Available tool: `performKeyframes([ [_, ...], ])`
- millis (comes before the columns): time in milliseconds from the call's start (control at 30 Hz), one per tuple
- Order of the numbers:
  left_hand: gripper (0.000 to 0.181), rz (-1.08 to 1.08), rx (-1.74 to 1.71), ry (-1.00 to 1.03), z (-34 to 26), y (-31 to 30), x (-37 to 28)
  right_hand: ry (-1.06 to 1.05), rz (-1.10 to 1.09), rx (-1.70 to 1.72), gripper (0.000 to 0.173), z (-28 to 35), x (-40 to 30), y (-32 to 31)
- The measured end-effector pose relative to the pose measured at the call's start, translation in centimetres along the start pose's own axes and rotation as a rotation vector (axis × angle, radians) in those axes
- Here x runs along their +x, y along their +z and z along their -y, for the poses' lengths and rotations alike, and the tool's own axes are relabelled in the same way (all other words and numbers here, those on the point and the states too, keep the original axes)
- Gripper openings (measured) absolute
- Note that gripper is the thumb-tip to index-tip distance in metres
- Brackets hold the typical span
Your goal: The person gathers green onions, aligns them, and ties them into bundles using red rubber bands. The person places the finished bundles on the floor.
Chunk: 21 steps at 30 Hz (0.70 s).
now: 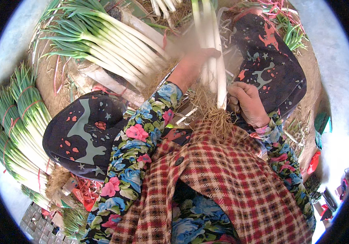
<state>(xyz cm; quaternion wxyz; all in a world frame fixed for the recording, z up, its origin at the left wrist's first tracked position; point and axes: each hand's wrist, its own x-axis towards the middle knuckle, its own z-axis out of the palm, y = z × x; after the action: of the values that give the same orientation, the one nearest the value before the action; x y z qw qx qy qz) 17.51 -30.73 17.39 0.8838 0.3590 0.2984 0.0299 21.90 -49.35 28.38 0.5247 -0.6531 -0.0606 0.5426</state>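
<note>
My left hand [201, 58] is closed around several thick white stalks of Welsh onions [220, 73], their green ends away from me. A blurred patch hides part of that hand and the stalks. Brown stringy roots [218, 119] hang over my checked apron. Right beside the lower stalk, my right hand [247, 102] has its fingers curled in. Whether it pinches a strip of skin or only touches the stalk cannot be told. To the left lies a pile of Welsh onions [122, 52], white root ends towards my left forearm.
Bundles of Welsh onions [22, 122] tied with red string lie on the far left. Red plastic ties [86, 190] sit below them. More stalks [165, 7] lie ahead. Loose leaves and red strings [287, 21] are at the upper right. My patterned knees [83, 134] flank the work.
</note>
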Motion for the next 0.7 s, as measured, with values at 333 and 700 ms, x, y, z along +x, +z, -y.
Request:
performKeyframes([
  [333, 0.035, 0.013, -0.035, 0.059, 1.8, -2.3, 1.3, -0.256, -0.077, -0.02, 0.028, 5.8, -3.8, 1.9],
  [700, 0.035, 0.01, -0.182, -0.113, 0.8, -0.9, -0.2, 0.139, -0.098, 0.111, 0.03, -0.1, 3.8, -1.3],
])
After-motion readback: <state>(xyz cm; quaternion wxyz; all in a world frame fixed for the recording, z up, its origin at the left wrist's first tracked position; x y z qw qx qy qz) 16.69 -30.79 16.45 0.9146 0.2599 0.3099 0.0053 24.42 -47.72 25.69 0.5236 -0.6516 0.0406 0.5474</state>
